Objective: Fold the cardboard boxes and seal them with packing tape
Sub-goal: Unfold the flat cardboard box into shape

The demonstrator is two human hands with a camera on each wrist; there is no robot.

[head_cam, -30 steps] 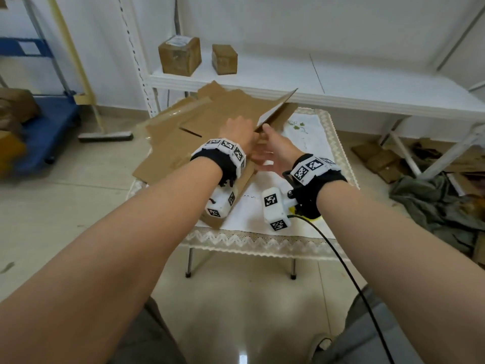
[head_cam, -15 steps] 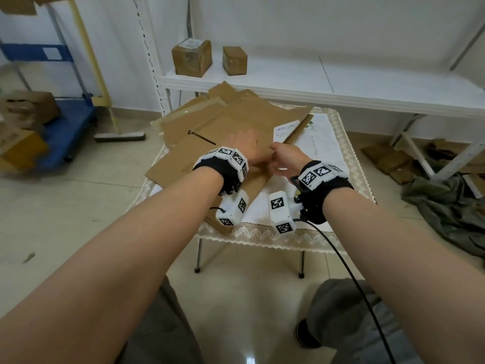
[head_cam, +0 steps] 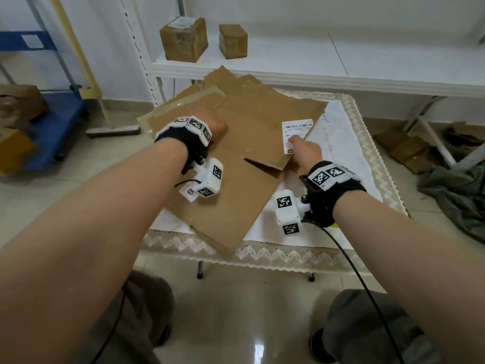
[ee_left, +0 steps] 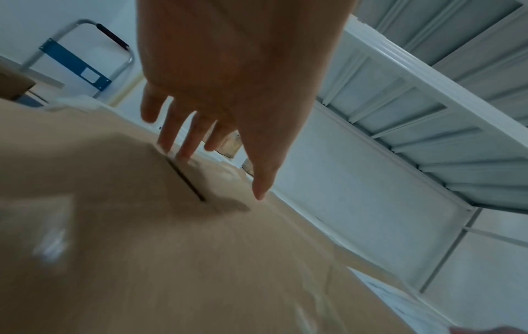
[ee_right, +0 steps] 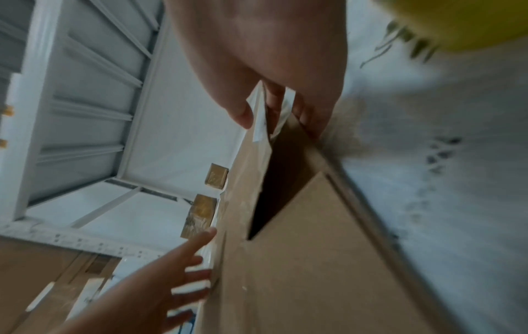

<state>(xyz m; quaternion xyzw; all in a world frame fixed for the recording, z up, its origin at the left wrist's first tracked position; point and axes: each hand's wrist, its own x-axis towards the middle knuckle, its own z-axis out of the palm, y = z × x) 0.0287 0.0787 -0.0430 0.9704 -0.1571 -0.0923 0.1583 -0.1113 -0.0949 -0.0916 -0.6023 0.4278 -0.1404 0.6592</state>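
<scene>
Right hand [head_cam: 305,151] pinches flattened box [head_cam: 236,164] flap; left hand [head_cam: 212,126] seemingly rests open.

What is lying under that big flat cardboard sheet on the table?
More flattened cardboard pokes out behind the top sheet, and a white tablecloth beneath. Anything else is covered.

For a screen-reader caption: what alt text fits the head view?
Two bare hands work a flattened cardboard box on a small cloth-covered table: the right hand pinches a flap by the white label, the left hand lies open on the cardboard. Two taped boxes sit on a shelf behind.
</scene>
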